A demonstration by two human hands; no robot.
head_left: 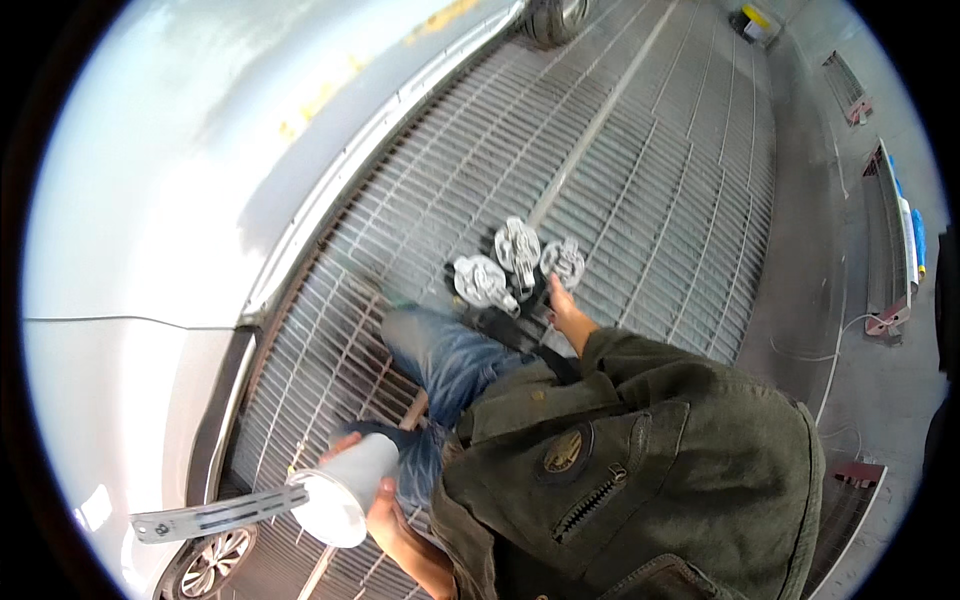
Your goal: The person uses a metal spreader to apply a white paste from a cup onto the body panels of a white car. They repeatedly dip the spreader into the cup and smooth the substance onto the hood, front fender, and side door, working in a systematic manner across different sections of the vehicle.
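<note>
My left hand (383,512) is wrapped round a pale cup (365,463), which is tilted with its white round end toward me. A long grey slotted stirring strip (225,512) sticks out of the cup to the left. Farther up, my right hand (563,308) is closed at the near edge of a dark can with a grey lever lid (563,262); the can hides part of its fingers. Close beside it stand two more cans with grey lever lids, a middle can (517,245) and a left can (481,282). The lids cover most of the dark bodies beneath.
A light-coloured car (170,220) takes up the left side, its lower edge near my knee. Metal grating (680,200) forms the floor. Along the right wall are narrow racks (885,240), one with blue and white items. A yellow-topped bucket (752,22) stands at the far right.
</note>
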